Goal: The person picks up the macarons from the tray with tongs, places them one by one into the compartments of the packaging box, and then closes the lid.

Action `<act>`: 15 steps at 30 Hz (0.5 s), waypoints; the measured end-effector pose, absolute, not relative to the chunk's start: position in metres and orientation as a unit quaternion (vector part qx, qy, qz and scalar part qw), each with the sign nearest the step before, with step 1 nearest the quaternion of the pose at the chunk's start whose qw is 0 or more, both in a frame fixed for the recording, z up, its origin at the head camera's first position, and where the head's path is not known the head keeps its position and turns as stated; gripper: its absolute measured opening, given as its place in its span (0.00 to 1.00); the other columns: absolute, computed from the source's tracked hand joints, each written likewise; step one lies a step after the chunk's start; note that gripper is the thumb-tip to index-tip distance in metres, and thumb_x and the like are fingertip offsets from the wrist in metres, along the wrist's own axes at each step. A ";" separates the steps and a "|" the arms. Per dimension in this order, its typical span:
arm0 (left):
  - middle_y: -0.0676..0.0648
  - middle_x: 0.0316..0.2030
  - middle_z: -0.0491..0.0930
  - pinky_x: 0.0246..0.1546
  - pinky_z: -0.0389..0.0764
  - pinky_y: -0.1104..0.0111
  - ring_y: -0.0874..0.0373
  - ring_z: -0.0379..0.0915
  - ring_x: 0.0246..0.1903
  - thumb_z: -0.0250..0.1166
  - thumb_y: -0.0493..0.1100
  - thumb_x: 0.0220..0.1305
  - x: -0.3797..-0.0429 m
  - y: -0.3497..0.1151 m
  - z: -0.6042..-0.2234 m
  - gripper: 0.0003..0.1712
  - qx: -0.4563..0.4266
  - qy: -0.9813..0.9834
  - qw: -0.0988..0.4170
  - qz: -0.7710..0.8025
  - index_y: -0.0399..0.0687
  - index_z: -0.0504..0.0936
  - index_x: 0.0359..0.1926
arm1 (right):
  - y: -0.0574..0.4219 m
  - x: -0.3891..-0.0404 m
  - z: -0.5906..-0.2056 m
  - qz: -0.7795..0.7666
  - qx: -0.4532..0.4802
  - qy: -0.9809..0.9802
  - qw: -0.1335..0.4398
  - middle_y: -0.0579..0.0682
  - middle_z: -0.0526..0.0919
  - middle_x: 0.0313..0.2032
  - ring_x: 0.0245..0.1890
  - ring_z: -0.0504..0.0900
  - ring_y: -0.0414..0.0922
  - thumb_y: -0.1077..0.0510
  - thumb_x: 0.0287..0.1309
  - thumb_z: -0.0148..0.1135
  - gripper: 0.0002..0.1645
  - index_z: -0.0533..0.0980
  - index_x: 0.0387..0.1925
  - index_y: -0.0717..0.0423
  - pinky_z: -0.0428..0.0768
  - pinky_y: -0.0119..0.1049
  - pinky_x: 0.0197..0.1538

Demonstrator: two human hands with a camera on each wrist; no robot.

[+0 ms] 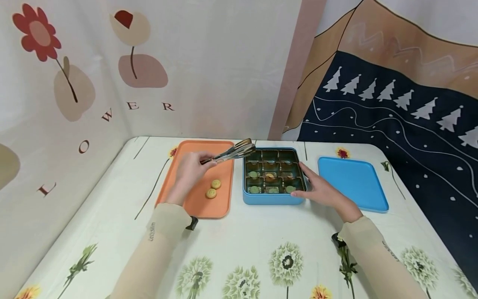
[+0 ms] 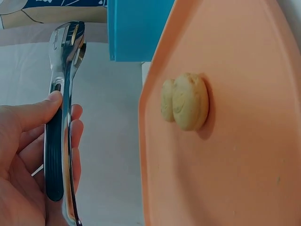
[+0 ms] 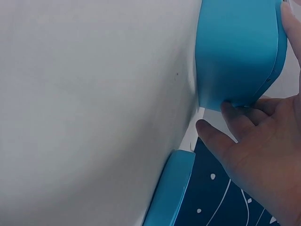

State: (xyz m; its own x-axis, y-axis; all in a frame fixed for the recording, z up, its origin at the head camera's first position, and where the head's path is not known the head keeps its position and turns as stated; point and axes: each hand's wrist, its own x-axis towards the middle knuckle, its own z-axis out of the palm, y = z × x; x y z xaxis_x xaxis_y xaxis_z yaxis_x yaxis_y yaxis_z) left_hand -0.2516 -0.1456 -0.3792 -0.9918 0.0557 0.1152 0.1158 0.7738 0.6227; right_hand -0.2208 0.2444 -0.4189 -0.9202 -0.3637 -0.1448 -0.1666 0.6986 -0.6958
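My left hand (image 1: 189,169) grips a pair of metal tongs (image 1: 233,151) by the dark handle, above the orange tray (image 1: 194,209). The tongs' head is by the box's back left corner; I cannot tell whether anything is between its tips. Two round, pale yellow cookies (image 2: 190,101) lie touching on the tray. The blue box (image 1: 274,199) holds a dark, glossy divided insert, with greenish or orange pieces in several front and middle compartments. My right hand (image 1: 322,187) rests at the box's right front corner, thumb on the front rim, fairly straight fingers against the right side.
A flat blue lid (image 1: 352,182) lies right of the box, near the table's right edge. The table wears a white flower-printed cloth (image 1: 239,245). Printed curtains (image 1: 224,83) hang behind and to the left, and a dark one with trees (image 1: 396,112) on the right.
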 end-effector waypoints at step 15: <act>0.48 0.40 0.88 0.28 0.68 0.66 0.54 0.74 0.29 0.70 0.48 0.64 -0.257 -0.134 -0.388 0.13 -0.037 -0.945 0.035 -0.324 0.51 0.87 0.47 | 0.246 -0.221 -0.419 -0.357 -0.145 0.913 0.136 0.60 0.39 0.80 0.78 0.44 0.66 0.41 0.59 0.69 0.66 0.35 0.80 0.51 0.53 0.71 0.70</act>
